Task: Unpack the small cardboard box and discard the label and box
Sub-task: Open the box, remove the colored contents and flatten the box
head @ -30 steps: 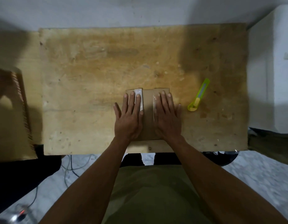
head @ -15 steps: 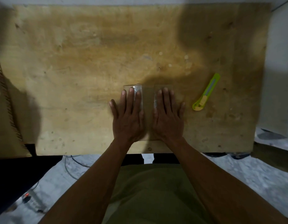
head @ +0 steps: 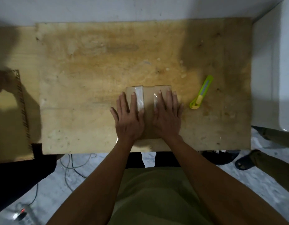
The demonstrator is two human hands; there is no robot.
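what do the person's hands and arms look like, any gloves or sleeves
Both hands are bare: no gloves, rings or watch show on the left hand or the right hand. The forearms are uncovered all the way down the frame, with no sleeve in view. The fingers have short, plain nails.

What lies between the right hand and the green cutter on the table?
Nothing: in the head view, only bare stained tabletop separates the right hand, flat on the cardboard box, from the green cutter.
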